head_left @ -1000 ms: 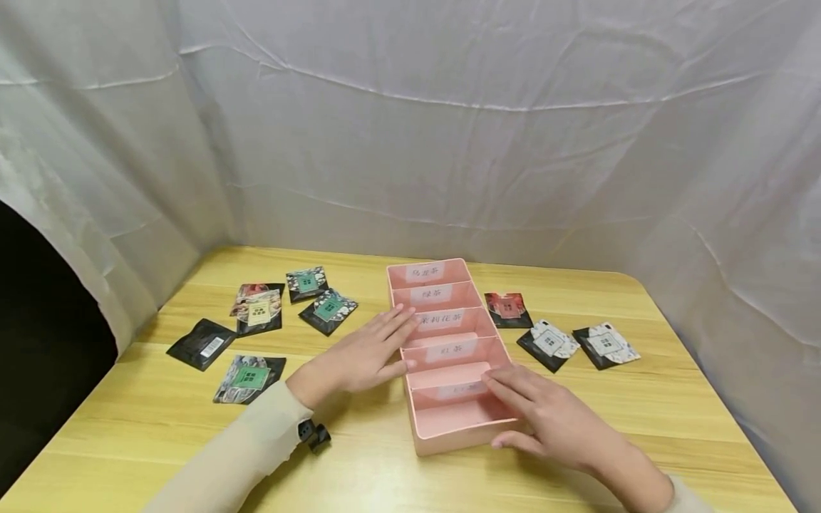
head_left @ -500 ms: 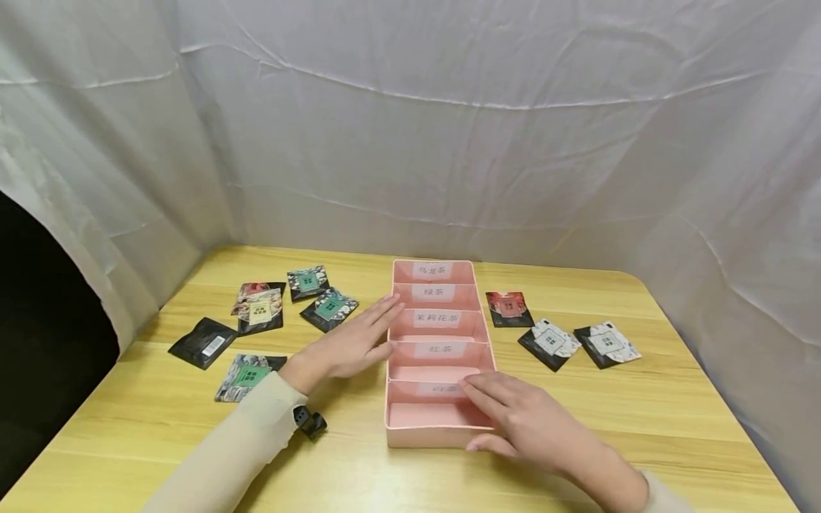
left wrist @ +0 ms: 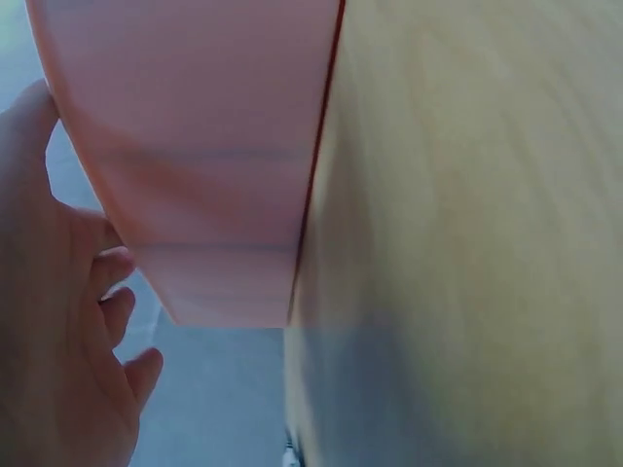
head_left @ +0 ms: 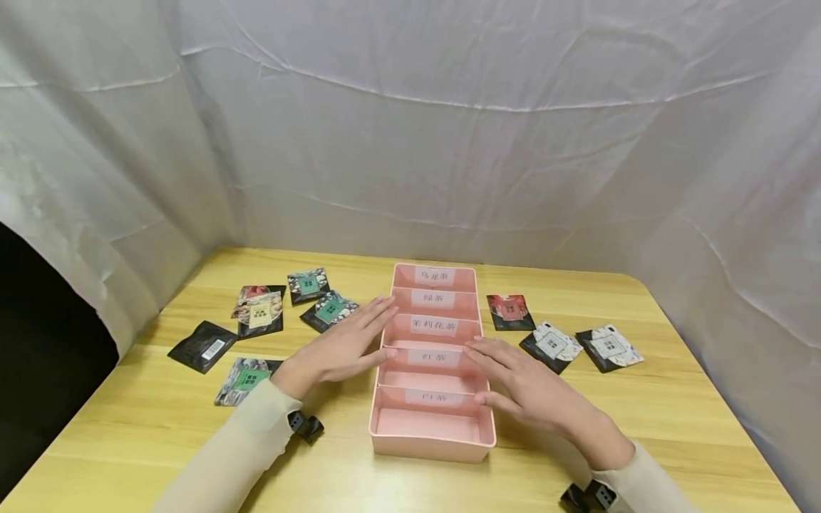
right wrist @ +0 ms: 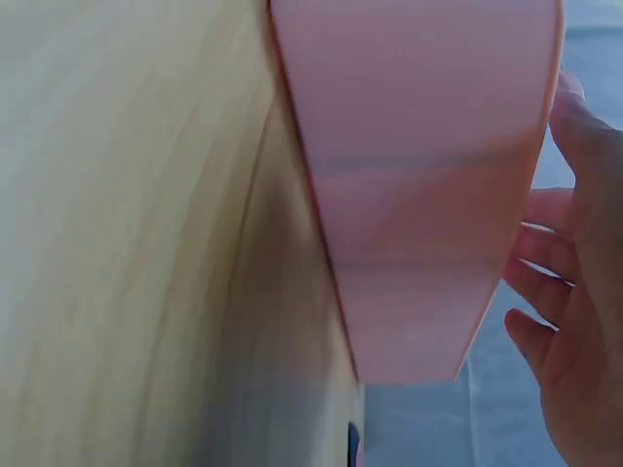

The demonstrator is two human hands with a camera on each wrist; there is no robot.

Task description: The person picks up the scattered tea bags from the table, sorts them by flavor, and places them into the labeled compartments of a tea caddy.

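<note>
A long pink box (head_left: 432, 450) with several compartments in a row lies lengthwise in the middle of the table. White handwritten labels are stuck inside it, and no packets show in its compartments. On the box's left side, my left hand (head_left: 336, 349) touches the rim with its fingertips, fingers extended. My right hand (head_left: 535, 388) does likewise on the right side, its thumb by the front compartment. Both wrist views show the box's smooth outer walls (left wrist: 195, 195) beside loosely bent fingers. Neither hand wraps round anything.
To the left lie several flat tea packets, among them a black one with a barcode (head_left: 202, 347) and a green-labelled one (head_left: 244, 381). A red packet (head_left: 509, 312) and two white-and-black packets (head_left: 609, 348) lie right. Grey-white cloth (head_left: 449, 142) hangs behind the wooden table.
The pink box has turned from slanted to nearly straight, its near end swinging left. My left hand has shifted slightly left; my right hand has slid farther along the box's side. The packets stay put.
</note>
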